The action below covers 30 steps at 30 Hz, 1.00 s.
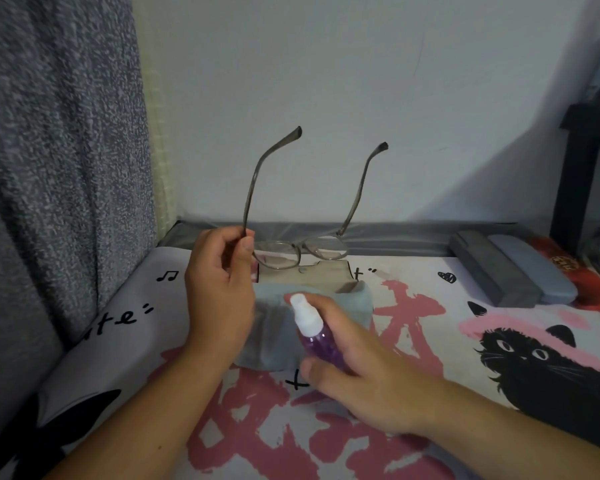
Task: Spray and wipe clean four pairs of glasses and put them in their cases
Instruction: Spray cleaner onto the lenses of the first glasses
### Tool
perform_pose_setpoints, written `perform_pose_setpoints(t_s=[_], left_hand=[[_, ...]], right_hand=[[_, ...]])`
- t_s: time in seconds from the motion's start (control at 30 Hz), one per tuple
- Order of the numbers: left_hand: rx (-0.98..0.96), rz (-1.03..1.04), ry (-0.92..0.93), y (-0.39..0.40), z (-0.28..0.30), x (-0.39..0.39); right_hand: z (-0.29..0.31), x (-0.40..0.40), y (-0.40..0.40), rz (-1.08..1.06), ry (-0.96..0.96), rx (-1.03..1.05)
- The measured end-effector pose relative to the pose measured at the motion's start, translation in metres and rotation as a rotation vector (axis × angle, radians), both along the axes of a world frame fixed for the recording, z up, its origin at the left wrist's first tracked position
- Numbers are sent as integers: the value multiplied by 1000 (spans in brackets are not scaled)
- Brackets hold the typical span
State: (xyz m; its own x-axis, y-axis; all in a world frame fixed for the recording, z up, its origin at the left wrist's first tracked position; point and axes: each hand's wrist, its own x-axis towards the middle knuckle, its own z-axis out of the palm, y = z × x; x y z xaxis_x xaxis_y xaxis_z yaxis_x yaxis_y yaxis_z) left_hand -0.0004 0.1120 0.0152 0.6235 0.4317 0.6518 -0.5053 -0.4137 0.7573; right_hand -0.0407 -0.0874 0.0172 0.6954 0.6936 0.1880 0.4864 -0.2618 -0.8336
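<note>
A: What do the hands show, left to right?
B: I see the left hand (219,289) pinching the glasses (300,252) by one temple, arms pointing up. The right hand (357,372) grips the purple spray bottle (314,336), nozzle aimed at the lenses.
A: And containers?
B: Far right, three closed cases (499,268) lie side by side; contents hidden.

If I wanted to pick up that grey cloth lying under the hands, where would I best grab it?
Probably pinch the grey cloth at its far right corner, coming from the right. That corner lies bare on the mat, while the left hand holding the glasses and the right hand holding the spray bottle hang over the rest.
</note>
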Motion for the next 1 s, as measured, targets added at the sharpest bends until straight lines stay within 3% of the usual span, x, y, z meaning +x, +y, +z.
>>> perform_pose_setpoints(t_s=[0.07, 0.17, 0.27, 0.37, 0.43, 0.5, 0.7, 1.0], left_hand=[[46, 0, -18, 0, 0, 0], [106, 5, -44, -3, 1, -3], [96, -11, -38, -5, 0, -2], [86, -20, -36, -6, -1, -1], [88, -19, -37, -6, 0, -2], [86, -21, -31, -6, 1, -3], [238, 30, -88, -10, 3, -5], [399, 57, -128, -16, 5, -12]], right_hand=[[5, 1, -1, -26, 13, 48], [15, 9, -7, -71, 177, 335], [27, 14, -15, 118, 424, 704], [34, 15, -17, 302, 527, 845], [36, 14, -19, 236, 471, 793], [41, 9, -20, 34, 336, 657], [48, 4, -18, -596, -195, 77], [46, 2, -14, -477, -275, -157]])
